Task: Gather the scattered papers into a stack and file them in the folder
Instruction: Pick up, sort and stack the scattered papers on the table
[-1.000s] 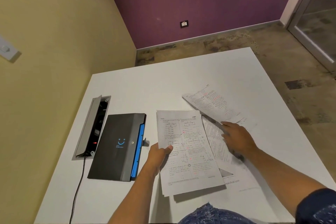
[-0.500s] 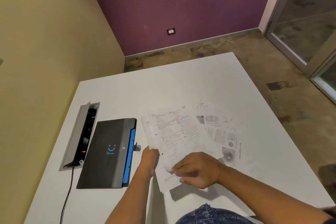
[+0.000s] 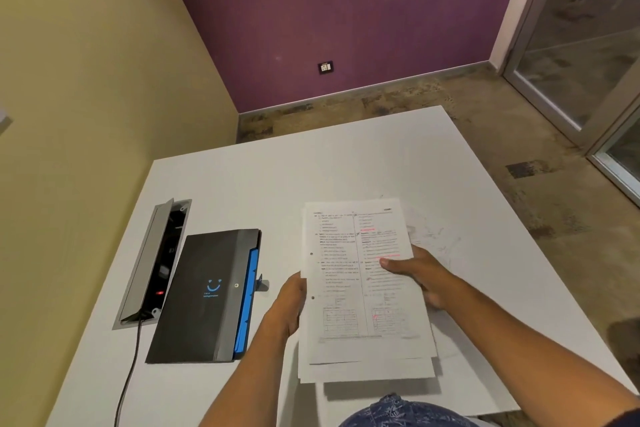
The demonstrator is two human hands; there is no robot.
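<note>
Gripping paper stack (image 3: 363, 288) edges, left hand (image 3: 292, 291) and right hand (image 3: 420, 276), beside folder (image 3: 207, 295)

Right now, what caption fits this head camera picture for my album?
Both hands, left and right, hold the paper stack beside the closed folder.

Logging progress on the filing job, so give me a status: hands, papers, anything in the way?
Left hand and right hand both grip the white printed paper stack. Closed black folder with blue tabs beside it. Nothing between.
</note>
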